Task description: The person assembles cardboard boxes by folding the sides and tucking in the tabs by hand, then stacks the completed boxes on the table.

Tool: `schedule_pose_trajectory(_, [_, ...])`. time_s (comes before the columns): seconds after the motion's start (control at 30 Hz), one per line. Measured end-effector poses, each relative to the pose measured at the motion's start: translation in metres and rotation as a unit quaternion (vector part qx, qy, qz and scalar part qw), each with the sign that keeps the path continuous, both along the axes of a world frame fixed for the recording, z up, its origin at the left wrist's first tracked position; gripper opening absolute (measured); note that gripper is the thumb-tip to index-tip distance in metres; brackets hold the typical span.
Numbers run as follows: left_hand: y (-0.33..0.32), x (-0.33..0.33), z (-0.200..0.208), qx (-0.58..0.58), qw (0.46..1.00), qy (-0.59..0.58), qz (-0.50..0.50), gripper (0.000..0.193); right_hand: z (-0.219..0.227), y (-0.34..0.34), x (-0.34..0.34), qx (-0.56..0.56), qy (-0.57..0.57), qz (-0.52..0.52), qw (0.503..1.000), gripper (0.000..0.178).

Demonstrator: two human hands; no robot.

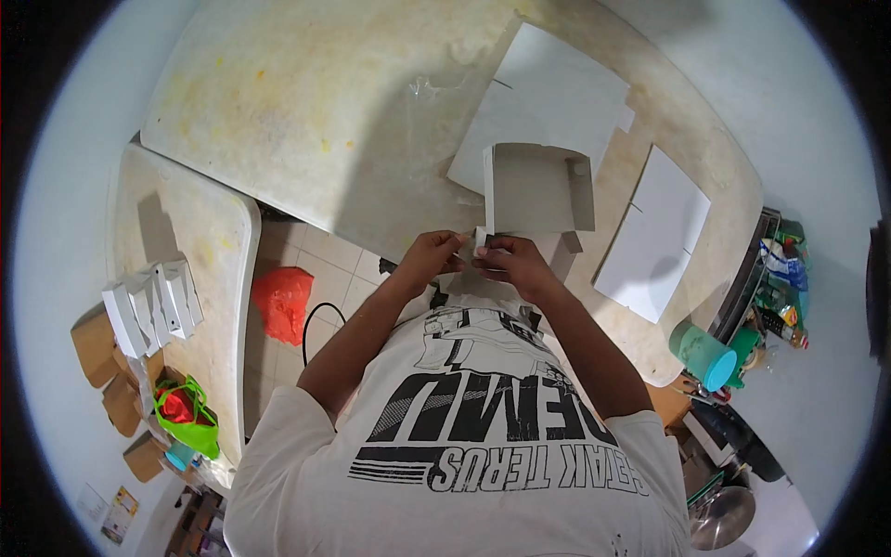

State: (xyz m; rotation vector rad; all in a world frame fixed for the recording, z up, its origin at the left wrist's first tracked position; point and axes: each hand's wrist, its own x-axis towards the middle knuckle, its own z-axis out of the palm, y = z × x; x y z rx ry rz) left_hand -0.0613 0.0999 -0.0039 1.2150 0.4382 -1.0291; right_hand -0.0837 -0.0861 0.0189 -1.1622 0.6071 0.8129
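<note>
Fingertips of the right hand (522,264) seem to pinch a small white flap (480,239) by the open box (543,190), right of upper centre; I can't tell whether the left hand (428,262) grips too. Pulling hard could tear it (thin card, I'd guess). Fingers hide the fold.

head cam, L one of 2 fisheyes | looks nearly straight down past wearer's shirt (464,506) | pretty close, L hand (432,260) + R hand (520,265) abt mid-frame | big table (269,111) fills most of the top, further off | walls (821,121) curve round the rim, corners go black btw
</note>
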Motion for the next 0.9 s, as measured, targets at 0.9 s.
schedule_pose_trajectory(0.9, [-0.015, -0.009, -0.005, 0.127, 0.985, -0.104, 0.052, 0.026, -0.036, 0.007, -0.015, -0.176, -0.133, 0.051, 0.974, 0.029])
